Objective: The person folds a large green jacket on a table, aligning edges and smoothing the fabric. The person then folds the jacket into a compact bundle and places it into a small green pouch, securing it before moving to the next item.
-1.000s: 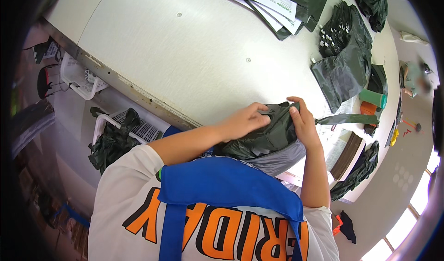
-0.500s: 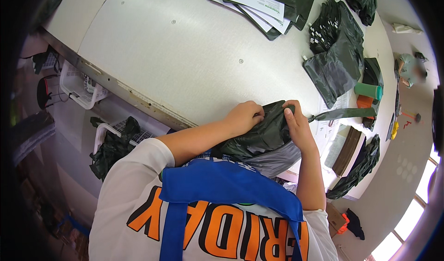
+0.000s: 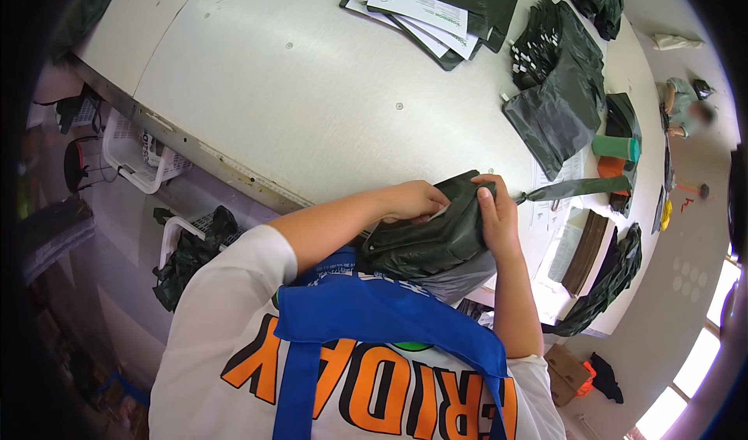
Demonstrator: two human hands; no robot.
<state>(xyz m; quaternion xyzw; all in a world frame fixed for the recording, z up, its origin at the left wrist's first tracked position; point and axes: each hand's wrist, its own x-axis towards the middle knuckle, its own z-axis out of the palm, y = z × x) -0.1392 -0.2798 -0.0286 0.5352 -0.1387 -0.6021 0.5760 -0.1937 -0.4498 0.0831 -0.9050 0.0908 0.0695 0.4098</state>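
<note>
A shiny dark green fabric piece (image 3: 428,245) is bunched at the table's near edge, close against my body. At its left upper edge, the fingers of my left hand (image 3: 414,201) are closed and pinch the cloth, and a thin pale strip shows beside the fingertips. Gripping the right side of the same fabric is my right hand (image 3: 497,212), thumb on top and fingers behind. A narrow dark green strip (image 3: 576,190), knotted near my right hand, stretches to the right. Grey cloth (image 3: 465,282) shows under the bundle.
Dark pouches with white cards (image 3: 440,15) lie on the white table (image 3: 312,105). Stacked dark green pieces (image 3: 557,97) sit farther right, near a green cylinder (image 3: 617,148). White baskets (image 3: 128,153) stand below the left edge. Another person (image 3: 686,106) is far right.
My left hand has shifted slightly down at the fabric's edge, where a pale strip now shows. My right hand keeps its grip. The view has moved a little.
</note>
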